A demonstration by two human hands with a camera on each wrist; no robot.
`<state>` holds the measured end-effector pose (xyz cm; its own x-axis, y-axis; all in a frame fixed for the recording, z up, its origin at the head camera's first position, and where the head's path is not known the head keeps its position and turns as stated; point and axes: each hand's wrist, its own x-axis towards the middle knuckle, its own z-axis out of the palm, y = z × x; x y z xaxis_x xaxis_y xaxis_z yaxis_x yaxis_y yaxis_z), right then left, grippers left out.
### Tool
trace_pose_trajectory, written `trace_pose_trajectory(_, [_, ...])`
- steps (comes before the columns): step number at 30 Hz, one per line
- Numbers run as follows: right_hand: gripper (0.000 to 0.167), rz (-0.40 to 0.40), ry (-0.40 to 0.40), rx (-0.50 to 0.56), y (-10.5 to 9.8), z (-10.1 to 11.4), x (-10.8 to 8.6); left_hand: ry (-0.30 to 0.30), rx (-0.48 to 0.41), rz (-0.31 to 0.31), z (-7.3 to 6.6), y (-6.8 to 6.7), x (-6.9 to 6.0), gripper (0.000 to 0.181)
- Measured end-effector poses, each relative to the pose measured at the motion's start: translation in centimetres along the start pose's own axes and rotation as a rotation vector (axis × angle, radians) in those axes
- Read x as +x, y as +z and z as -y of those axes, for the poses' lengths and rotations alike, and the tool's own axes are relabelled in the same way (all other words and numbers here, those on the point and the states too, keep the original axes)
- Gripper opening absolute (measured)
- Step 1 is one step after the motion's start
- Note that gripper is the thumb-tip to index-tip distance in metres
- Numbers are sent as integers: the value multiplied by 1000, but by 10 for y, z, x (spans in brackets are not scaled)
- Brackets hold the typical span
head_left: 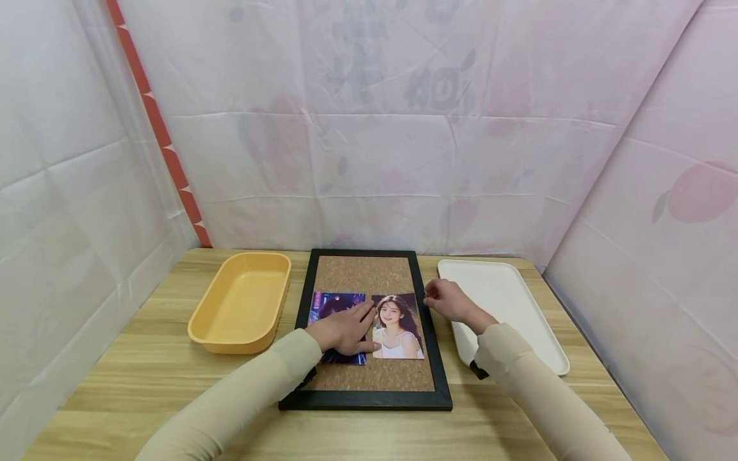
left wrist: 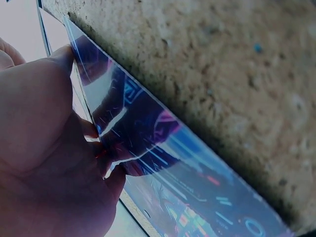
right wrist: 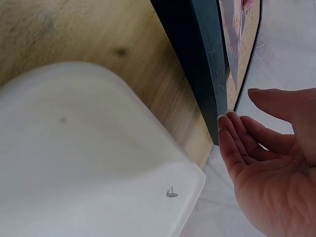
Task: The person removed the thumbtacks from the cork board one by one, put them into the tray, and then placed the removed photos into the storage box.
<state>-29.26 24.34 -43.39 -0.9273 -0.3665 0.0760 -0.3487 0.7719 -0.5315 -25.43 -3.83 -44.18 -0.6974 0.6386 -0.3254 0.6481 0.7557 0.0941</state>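
My left hand (head_left: 348, 328) lies flat with spread fingers over a dark blue-purple picture card (head_left: 348, 360) on a cork board (head_left: 369, 272). Its fingertips and thumb reach the left edge of a portrait photo (head_left: 398, 333) beside that card. A small shiny dot, perhaps a thumbtack (head_left: 337, 298), shows near the card's top. Over the board's black frame (head_left: 434, 358), at its right side, is my right hand (head_left: 451, 299). In the right wrist view its fingers bend loosely with the thumb apart, and nothing shows between them.
A white tray (head_left: 513, 301) stands right of the board; a thumbtack (right wrist: 171, 193) lies in it, point up. On the left is a yellow basin (head_left: 245, 301). All rest on a wooden table (head_left: 144, 358) backed by a pale curtain (head_left: 375, 160).
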Motion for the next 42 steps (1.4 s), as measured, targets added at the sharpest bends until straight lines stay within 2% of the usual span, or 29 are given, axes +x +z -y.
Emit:
trace_pose_trajectory(8, [19,3,12,-3,0,1,1,10,35,8,0,-2,0,84])
trace_pose_trajectory(25, [19,-14,16,14,5,-2,1,1,52,17,-1,-3,0,84])
trace_pose_trajectory(42, [21,8,27,25,5,4,3,0,50,11,-1,-3,0,84])
